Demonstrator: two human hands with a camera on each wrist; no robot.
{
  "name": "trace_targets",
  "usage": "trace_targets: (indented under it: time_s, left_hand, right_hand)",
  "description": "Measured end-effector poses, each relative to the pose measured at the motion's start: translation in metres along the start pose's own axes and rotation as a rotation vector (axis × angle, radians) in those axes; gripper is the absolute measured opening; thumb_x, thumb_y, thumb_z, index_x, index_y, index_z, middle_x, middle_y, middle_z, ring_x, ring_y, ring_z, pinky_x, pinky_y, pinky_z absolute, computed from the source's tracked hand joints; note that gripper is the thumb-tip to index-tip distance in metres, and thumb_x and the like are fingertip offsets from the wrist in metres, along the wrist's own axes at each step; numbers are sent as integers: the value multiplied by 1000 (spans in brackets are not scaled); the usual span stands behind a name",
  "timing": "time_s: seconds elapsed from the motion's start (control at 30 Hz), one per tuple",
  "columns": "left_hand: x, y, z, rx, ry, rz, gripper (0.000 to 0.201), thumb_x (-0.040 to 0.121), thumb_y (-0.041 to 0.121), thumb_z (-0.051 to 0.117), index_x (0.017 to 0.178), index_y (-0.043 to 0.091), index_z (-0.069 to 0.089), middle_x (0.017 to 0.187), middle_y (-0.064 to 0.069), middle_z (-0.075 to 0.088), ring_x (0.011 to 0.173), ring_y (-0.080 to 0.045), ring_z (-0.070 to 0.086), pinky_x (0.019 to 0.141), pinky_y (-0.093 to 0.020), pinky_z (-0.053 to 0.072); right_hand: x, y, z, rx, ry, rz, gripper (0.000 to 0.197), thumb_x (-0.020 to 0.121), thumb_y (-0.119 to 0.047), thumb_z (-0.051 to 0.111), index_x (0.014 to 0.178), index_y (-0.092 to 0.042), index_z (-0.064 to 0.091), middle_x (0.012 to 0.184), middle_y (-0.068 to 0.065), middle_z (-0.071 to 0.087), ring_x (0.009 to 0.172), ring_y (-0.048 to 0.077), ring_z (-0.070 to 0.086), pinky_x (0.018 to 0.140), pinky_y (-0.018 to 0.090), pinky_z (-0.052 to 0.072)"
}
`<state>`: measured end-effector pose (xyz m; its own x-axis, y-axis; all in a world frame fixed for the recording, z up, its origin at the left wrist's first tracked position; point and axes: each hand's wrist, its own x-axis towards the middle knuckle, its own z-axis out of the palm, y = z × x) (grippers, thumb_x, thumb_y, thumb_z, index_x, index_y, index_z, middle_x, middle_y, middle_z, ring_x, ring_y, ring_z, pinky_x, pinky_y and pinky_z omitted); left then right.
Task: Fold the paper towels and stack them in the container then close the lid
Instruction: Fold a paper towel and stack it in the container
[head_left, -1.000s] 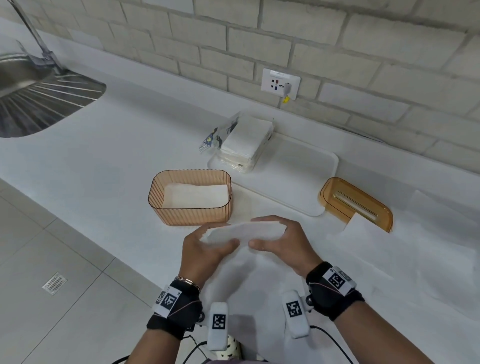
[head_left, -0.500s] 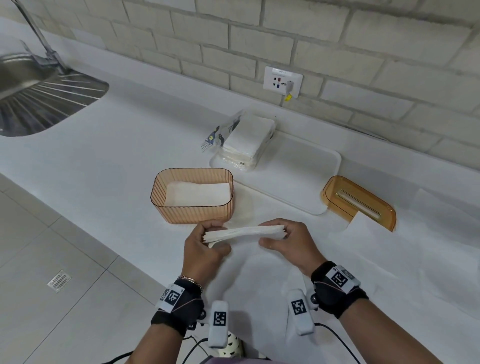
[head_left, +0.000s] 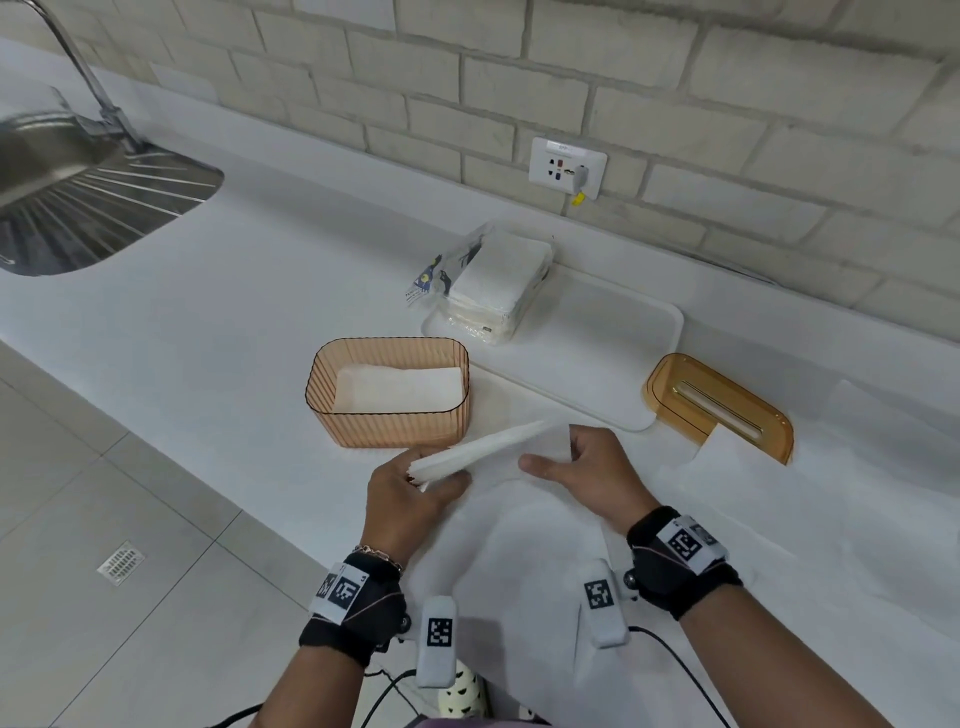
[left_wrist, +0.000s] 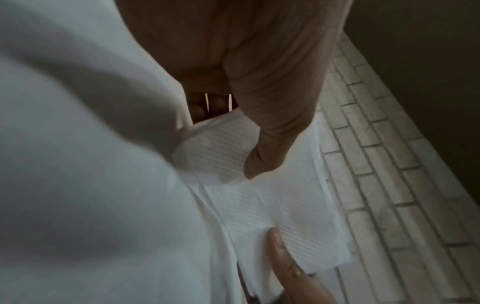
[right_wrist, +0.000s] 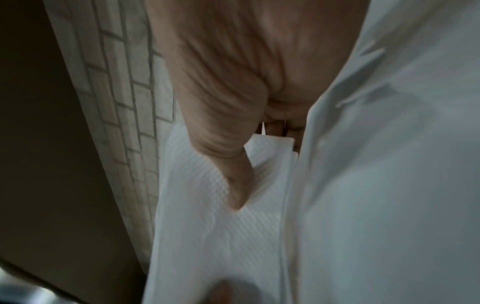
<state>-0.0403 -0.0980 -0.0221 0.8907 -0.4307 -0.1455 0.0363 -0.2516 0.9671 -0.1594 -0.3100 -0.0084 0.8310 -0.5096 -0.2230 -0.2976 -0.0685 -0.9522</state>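
A folded white paper towel (head_left: 483, 451) hangs just above the counter, in front of the amber ribbed container (head_left: 387, 415). My left hand (head_left: 431, 475) pinches its near left end and my right hand (head_left: 558, 453) pinches its far right end. In the left wrist view my thumb presses on the folded paper towel (left_wrist: 272, 205). In the right wrist view the other thumb lies on the same folded paper towel (right_wrist: 207, 226), with fingers behind it. Folded towels (head_left: 400, 387) lie flat inside the container. The amber lid (head_left: 719, 405) lies on the counter to the right.
A white tray (head_left: 597, 353) behind the container bears an opened pack of paper towels (head_left: 493, 286). Loose unfolded sheets (head_left: 779, 499) cover the counter under and right of my hands. A steel sink (head_left: 78, 192) lies at the far left, and a wall outlet (head_left: 566, 166) is above the tray.
The folded towel was flat and level between my hands; now it is tilted, its right end further from me and nearer the container. Both hands still hold it.
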Motion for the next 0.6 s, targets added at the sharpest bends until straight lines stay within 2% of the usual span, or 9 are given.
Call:
trace_targets:
  time_s: [0.07, 0.13, 0.23, 0.3, 0.43, 0.5, 0.6]
  left_hand:
    - [1, 10, -6, 1, -17, 9, 19, 74, 11, 93, 83, 22, 79, 79, 4, 78, 66, -6, 66, 61, -19, 52]
    - [2, 17, -11, 38, -54, 47, 19, 74, 13, 93, 82, 23, 79, 79, 5, 78, 67, -8, 68, 60, -21, 53]
    - [3, 25, -11, 109, -83, 91, 17, 75, 18, 93, 81, 24, 78, 74, 8, 77, 63, -7, 67, 56, -21, 51]
    - [5, 26, -6, 146, -90, 109, 17, 75, 20, 93, 83, 25, 79, 75, 7, 77, 63, -10, 68, 56, -25, 52]
    - [4, 22, 5, 179, -77, 126, 18, 75, 21, 93, 87, 26, 81, 80, 12, 79, 73, -12, 75, 65, -26, 58]
    - [3, 16, 10, 180, -86, 78, 20, 74, 22, 94, 88, 23, 81, 79, 9, 80, 73, -14, 75, 67, -31, 60]
    - [0, 5, 17, 218, -110, -21, 28, 69, 31, 96, 88, 22, 78, 80, 6, 80, 73, -9, 76, 69, -38, 65]
  right_hand:
    - [-4, -20, -7, 157, -37, -31, 31, 78, -14, 91, 106, -9, 80, 102, 4, 82, 96, 21, 79, 86, 35, 63]
    - [-7, -38, -9, 295, -60, -71, 32, 74, -10, 91, 102, -5, 78, 100, 9, 81, 91, 22, 77, 83, 31, 62]
    - [-10, -51, -2, 408, -94, -113, 27, 65, -12, 91, 90, -14, 80, 95, 9, 79, 90, 21, 75, 83, 28, 60]
    - [-11, -54, 7, 452, -122, -128, 24, 65, -10, 90, 86, -16, 80, 91, 7, 78, 90, 21, 74, 82, 27, 58]
    - [-12, -52, 21, 410, -161, -134, 24, 74, -5, 87, 95, -10, 76, 91, 3, 77, 92, 17, 73, 79, 25, 57]
    - [-10, -43, 25, 333, -161, -103, 24, 80, -2, 86, 101, -10, 76, 95, 3, 78, 94, 16, 73, 79, 25, 57]
    - [-7, -24, 31, 219, -183, -34, 29, 87, -9, 84, 114, -9, 75, 107, 3, 80, 104, 18, 75, 83, 23, 57]
